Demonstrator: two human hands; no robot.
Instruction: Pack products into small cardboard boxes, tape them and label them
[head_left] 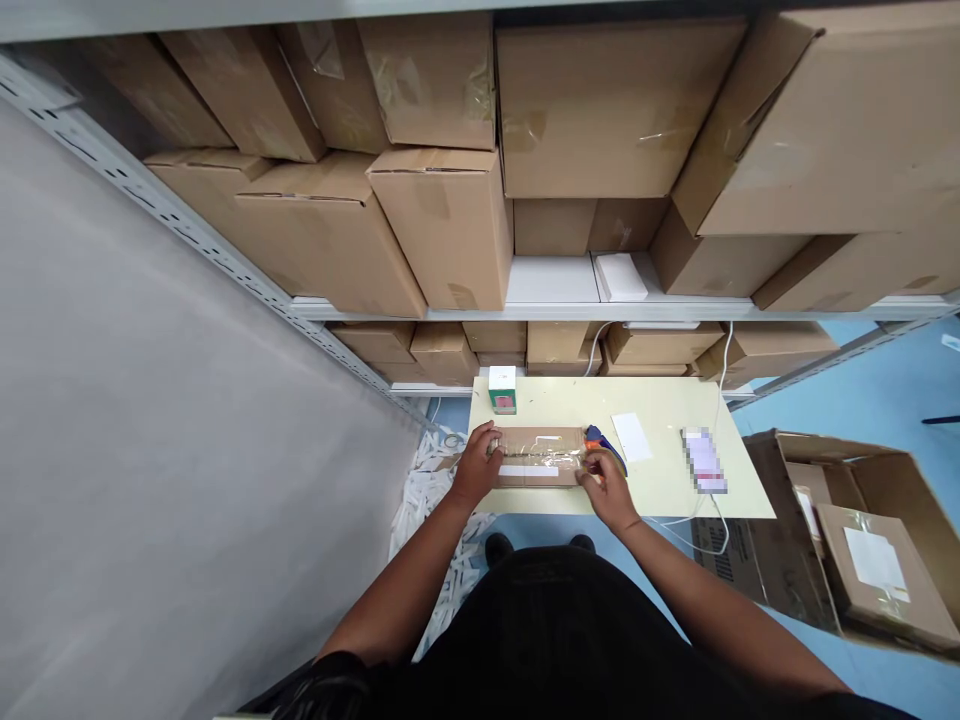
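Note:
A long, narrow cardboard box lies on the pale yellow table, with clear shiny tape along its top and a white strip on its near side. My left hand grips the box's left end, thumb on top. At the right end, my right hand has its fingers closed on the box's edge; the exact fingertip contact is too small to make out. Just behind that hand sits a blue and orange tape dispenser, partly hidden by the hand and the box.
On the table are a green and white small box, a white paper and a phone with a cable. Shelves of cartons rise behind. An open large carton stands right; paper strips lie left.

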